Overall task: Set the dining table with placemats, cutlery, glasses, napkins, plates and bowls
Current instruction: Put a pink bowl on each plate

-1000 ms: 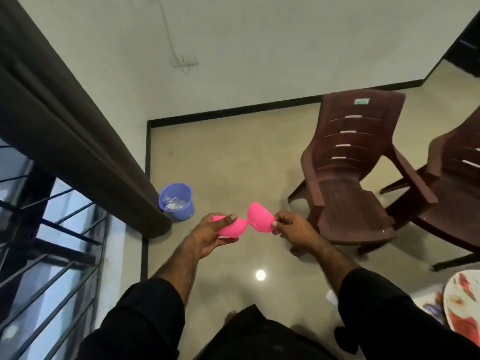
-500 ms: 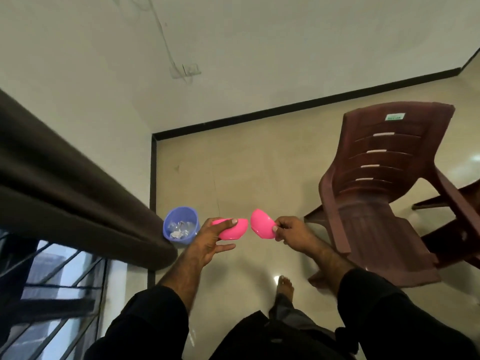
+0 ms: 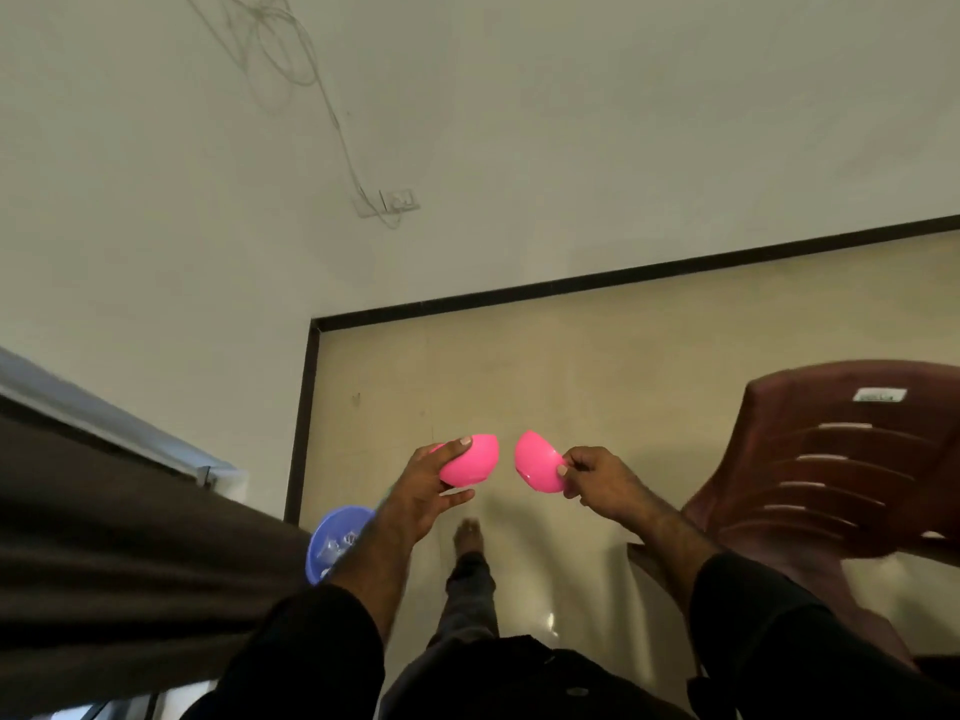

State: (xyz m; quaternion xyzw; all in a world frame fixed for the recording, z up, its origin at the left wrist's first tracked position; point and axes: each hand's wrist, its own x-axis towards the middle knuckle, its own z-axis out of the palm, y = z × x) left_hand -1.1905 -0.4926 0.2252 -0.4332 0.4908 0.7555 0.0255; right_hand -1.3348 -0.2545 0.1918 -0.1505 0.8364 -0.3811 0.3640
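Observation:
I carry two small pink plastic bowls in front of me above the floor. My left hand (image 3: 422, 488) grips the left pink bowl (image 3: 472, 462), thumb over its rim and fingers under it. My right hand (image 3: 605, 480) pinches the rim of the right pink bowl (image 3: 535, 459), which is tilted with its underside toward the other bowl. The two bowls are a small gap apart. No dining table, placemat or cutlery is in view.
A dark brown plastic chair (image 3: 831, 480) stands close on my right. A dark curtain (image 3: 119, 553) hangs on my left, partly covering a blue bucket (image 3: 335, 537) on the floor. A white wall with a socket (image 3: 397, 200) lies ahead. My bare foot (image 3: 467, 535) is on the beige tiles.
The view has swung left and up toward the wall; the second chair and the patterned plates at the right edge have left the frame. The bowls have drawn slightly apart. One foot has stepped forward.

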